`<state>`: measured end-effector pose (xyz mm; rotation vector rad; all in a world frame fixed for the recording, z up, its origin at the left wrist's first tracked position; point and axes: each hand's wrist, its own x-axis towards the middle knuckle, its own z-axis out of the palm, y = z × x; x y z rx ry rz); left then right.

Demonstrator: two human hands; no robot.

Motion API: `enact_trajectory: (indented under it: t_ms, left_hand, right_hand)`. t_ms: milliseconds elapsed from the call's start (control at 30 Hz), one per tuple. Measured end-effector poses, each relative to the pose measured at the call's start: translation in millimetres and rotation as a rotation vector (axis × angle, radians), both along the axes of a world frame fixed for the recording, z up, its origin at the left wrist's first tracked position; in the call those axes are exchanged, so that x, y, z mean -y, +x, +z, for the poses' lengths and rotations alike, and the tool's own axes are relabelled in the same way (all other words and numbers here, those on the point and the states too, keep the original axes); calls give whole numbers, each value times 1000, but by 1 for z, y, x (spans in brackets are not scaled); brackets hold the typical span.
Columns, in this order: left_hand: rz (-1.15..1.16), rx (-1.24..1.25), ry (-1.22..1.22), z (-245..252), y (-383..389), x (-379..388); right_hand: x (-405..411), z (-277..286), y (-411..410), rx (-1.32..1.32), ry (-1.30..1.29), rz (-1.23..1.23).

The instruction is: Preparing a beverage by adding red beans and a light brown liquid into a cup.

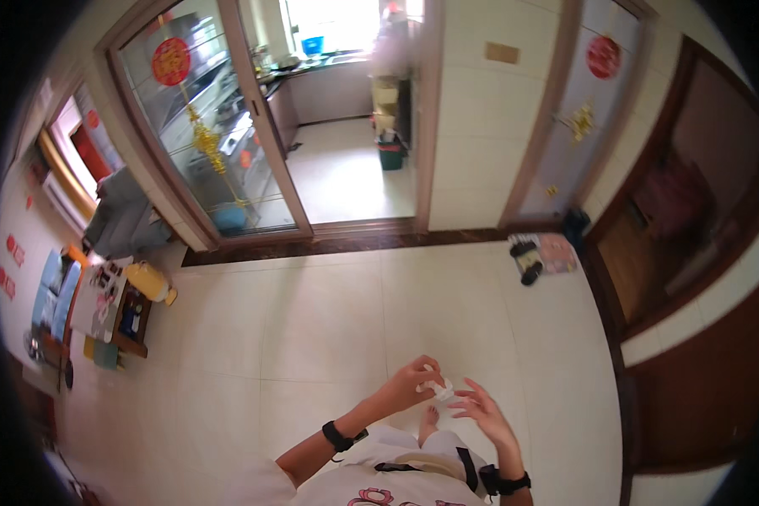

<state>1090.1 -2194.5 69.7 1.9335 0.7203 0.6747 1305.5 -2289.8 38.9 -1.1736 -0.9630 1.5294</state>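
Observation:
A small crumpled white thing (443, 389), perhaps tissue, is pinched between the thumb and fingers of my left hand (412, 383). Just right of it is my right hand (479, 407), fingers spread, with nothing visible in its grasp. Each wrist wears a black band with a small device; the left band (341, 436) and the right band (505, 482) both show. Below the hands are my light clothing and one bare foot (431, 417) on the tiled floor.
Ahead, a glass sliding door (209, 126) stands partly open to a kitchen with a green bin (390, 155). A mat (558, 253) bearing dark slippers (530, 272) lies by the right doorway. At left are a low table (95, 310), a yellow object (147, 283) and a grey sofa (129, 218).

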Motion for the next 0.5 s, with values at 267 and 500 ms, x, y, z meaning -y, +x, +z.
enact_trajectory:
  t_ms: [267,500]
  left_hand:
    - [469,-78,-36,28,-22,-206]
    - [483,64,-183,29,-53,-424]
  right_hand:
    - [-310,6,-53,-101,-119,522]
    - [-553,10,-79,14,-150,615]
